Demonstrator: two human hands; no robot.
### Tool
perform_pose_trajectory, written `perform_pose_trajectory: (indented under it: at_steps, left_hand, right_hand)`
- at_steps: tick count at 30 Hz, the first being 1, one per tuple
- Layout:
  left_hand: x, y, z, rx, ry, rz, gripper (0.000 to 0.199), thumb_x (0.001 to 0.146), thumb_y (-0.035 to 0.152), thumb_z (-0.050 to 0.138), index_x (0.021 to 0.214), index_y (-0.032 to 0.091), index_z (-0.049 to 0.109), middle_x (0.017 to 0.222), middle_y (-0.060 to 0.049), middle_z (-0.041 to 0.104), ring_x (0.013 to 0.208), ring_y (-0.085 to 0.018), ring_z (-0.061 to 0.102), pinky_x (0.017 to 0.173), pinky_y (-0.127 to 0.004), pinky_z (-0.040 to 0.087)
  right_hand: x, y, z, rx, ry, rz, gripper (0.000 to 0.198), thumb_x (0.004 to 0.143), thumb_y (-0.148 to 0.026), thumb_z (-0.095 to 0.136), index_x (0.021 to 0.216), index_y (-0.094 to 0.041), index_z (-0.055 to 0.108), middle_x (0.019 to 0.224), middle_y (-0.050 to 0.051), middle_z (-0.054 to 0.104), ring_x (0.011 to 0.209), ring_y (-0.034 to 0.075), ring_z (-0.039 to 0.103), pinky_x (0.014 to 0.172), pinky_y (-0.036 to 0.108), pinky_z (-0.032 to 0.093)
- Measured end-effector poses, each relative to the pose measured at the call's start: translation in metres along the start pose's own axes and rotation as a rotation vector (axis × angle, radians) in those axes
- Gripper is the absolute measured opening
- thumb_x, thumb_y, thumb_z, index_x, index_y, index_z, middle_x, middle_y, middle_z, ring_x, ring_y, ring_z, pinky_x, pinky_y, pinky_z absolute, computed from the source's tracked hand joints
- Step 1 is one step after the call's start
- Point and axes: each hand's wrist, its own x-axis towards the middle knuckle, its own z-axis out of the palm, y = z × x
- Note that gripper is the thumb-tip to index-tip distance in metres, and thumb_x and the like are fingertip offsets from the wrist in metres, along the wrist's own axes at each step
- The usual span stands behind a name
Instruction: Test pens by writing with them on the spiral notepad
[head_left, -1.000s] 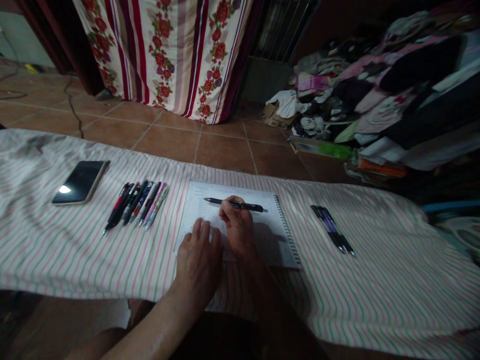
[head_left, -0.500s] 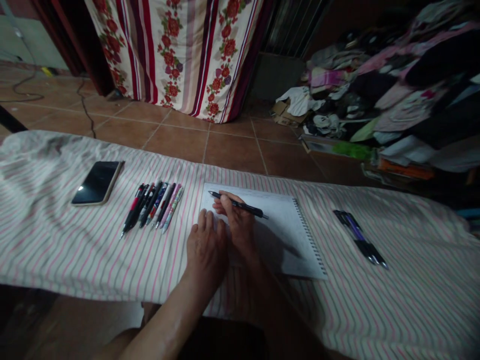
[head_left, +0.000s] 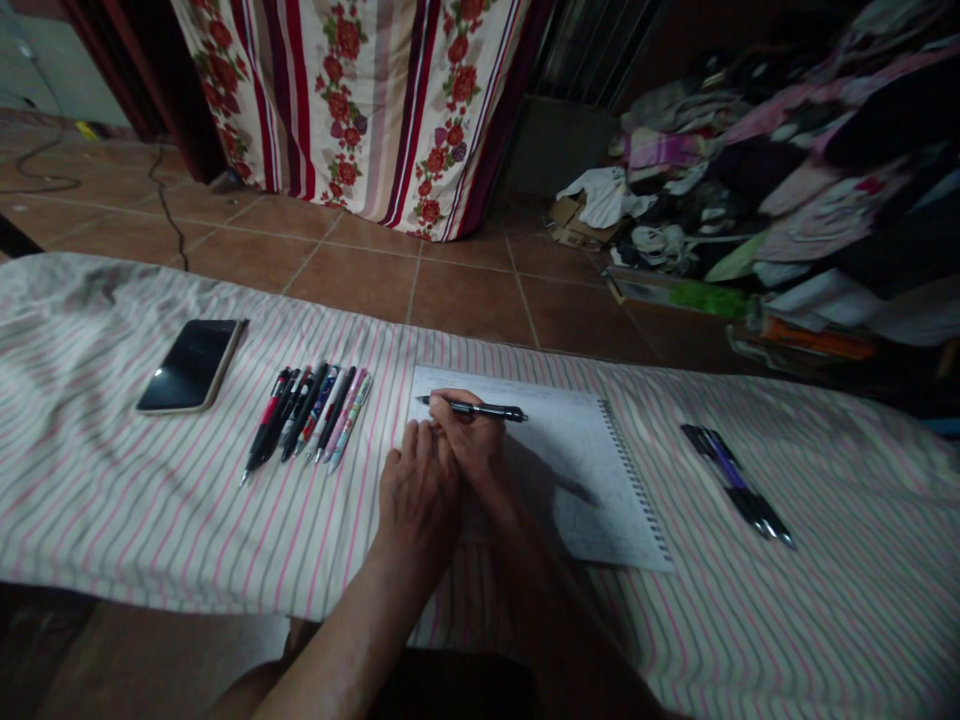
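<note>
1. Pen (head_left: 495,411), slim and black with a glossy barrel, located over the upper left of a white-paged, spiral-bound notebook (head_left: 585,430). The person's bare right hand (head_left: 476,440) is clamped on the pen, thumb and fingers closed near the tip; the rear of the barrel projects past the knuckles.

2. Recent change: half a second ago the pen sloped more steeply down toward the right of the view; it now lies flatter across it, and the right hand is curled closer against the left hand (head_left: 420,490). Judged from this, the tip is set to work at the page's left side; whether it touches the paper cannot be told.

3. Orientation: the tip points to the person's left. The long axis runs nearly crosswise, roughly parallel to the notebook's far edge; its tilt off the page is unclear.

4. Left hand: palm down over the notebook's left side, fingers close together, gripping nothing visible.

5. Surroundings: a counter covered by pink-and-grey-striped white cloth (head_left: 300,540); left of the notebook, a row of slender multicoloured pens (head_left: 304,412), then a flat, dark-screened phone (head_left: 191,365); to its right, black-and-purple pens (head_left: 731,470).
</note>
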Motion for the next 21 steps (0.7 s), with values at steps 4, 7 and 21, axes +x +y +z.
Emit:
perform_pose_trajectory:
  at_steps: [4,7,21]
  left_hand:
    - [0.0,-0.001,-0.001,-0.017,-0.055,-0.007,0.034,0.086,0.009,0.036,0.118,0.01,0.049,0.129,-0.017,0.05,0.124,-0.028,0.041,0.087,-0.042,0.047]
    - [-0.001,0.0,-0.002,0.007,-0.073,-0.012,0.037,0.087,0.008,0.034,0.122,0.009,0.047,0.132,-0.018,0.048,0.126,-0.029,0.039,0.089,-0.042,0.046]
    - [-0.001,0.0,0.0,0.037,-0.076,-0.003,0.036,0.087,0.008,0.034,0.12,0.007,0.048,0.132,-0.02,0.048,0.125,-0.029,0.04,0.088,-0.042,0.046]
  right_hand:
    - [0.003,0.005,0.001,-0.013,-0.001,0.008,0.019,0.067,-0.037,0.062,0.074,-0.02,0.066,0.065,0.001,0.067,0.056,0.015,0.06,0.056,0.026,0.049]
    - [0.004,0.01,0.001,-0.042,0.004,-0.012,0.018,0.068,-0.036,0.061,0.075,-0.02,0.066,0.067,0.002,0.067,0.058,0.015,0.061,0.058,0.027,0.05]
    - [0.003,0.013,0.0,-0.089,-0.033,-0.046,0.017,0.07,-0.036,0.061,0.075,-0.021,0.067,0.068,0.001,0.068,0.062,0.015,0.063,0.062,0.027,0.051]
